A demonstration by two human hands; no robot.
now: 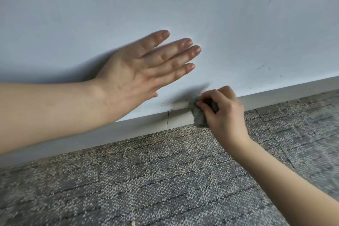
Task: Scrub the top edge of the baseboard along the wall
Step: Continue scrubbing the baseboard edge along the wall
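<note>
Your right hand (222,113) had its fingers curled tight round the grey scrub pad (199,116), thumb and fingertips pinching it into a wad, knuckles turned up toward you. The pad was pushed right against the baseboard (128,128), covering its top edge and hanging down over the face almost to the floor. That put it just right of a thin vertical seam (168,119) in the board. Your right forearm came in from the lower right, low over the carpet (146,180).

Up and to the left, your left hand (135,77) was flat and held nothing. Its fingers (176,55) were straight, slightly fanned and pointing right. The back of the hand faced you, with the palm toward the wall (91,5). It cast a dark shadow on the paint, and I could not tell whether the palm actually touched. It sat above the baseboard, apart from the pad.

The baseboard ran pale grey on a slant from lower left to upper right. The wall above it was pale blue-white, with a few faint scuffs (264,68) at the right. The carpet was speckled grey and beige loop pile.
</note>
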